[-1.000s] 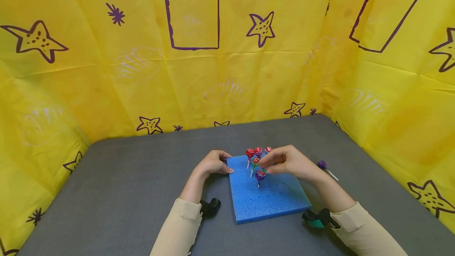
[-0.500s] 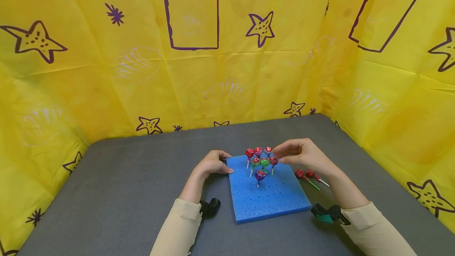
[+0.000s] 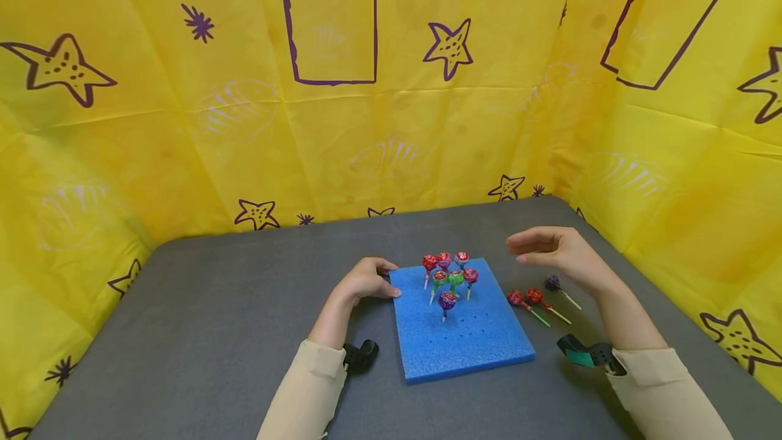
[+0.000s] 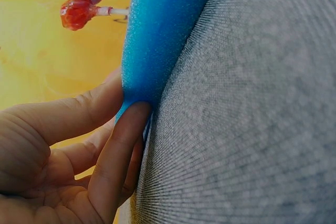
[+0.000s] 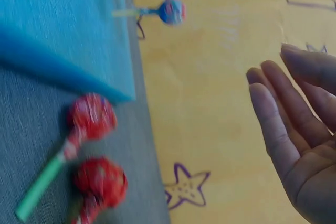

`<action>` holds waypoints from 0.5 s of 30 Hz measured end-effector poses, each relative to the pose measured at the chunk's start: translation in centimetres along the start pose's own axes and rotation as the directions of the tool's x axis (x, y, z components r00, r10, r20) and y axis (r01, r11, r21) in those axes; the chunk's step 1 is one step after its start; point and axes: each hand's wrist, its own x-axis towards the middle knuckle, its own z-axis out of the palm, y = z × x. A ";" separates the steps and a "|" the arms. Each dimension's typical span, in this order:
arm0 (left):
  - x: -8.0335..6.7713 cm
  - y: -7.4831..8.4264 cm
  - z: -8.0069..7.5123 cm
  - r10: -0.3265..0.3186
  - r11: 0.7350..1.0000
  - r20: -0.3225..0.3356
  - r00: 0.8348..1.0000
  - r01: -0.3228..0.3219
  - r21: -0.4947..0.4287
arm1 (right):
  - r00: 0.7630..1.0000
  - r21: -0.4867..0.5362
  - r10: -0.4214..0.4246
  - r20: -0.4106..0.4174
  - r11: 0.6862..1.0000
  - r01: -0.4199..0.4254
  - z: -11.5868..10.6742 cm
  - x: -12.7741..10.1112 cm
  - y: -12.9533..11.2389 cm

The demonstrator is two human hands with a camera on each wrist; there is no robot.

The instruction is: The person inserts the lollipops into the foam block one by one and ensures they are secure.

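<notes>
Blue foam board [image 3: 461,341] flat on the grey table, seven wrapped lollipops [image 3: 448,277] standing upright in its far holes, three loose lollipops [image 3: 537,297] lying just right of it

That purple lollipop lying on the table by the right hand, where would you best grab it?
Probably by the thin white stick of the purple lollipop, pinched from above: it lies flat on the grey table, stick trailing toward the right, clear of the two red lollipops.
</notes>
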 end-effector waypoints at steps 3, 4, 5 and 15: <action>-0.1 0.0 0.0 0.005 1.000 0.002 1.000 -0.005 0.000 | 1.000 -0.015 0.024 -0.010 1.000 -0.024 -1.0 -0.1 0.6; -0.1 0.1 0.0 0.002 1.000 0.000 1.000 -0.002 -0.003 | 0.999 -0.021 0.034 -0.015 0.999 -0.035 -1.3 -0.2 0.9; 0.0 0.1 0.0 0.003 1.000 0.001 1.000 -0.003 -0.003 | 0.999 -0.026 0.046 -0.019 0.999 -0.047 -1.6 -0.2 1.1; 0.0 -0.1 0.0 0.006 1.000 0.005 1.000 -0.006 -0.011 | 0.991 -0.100 0.128 -0.038 0.986 -0.132 -3.7 -0.9 2.9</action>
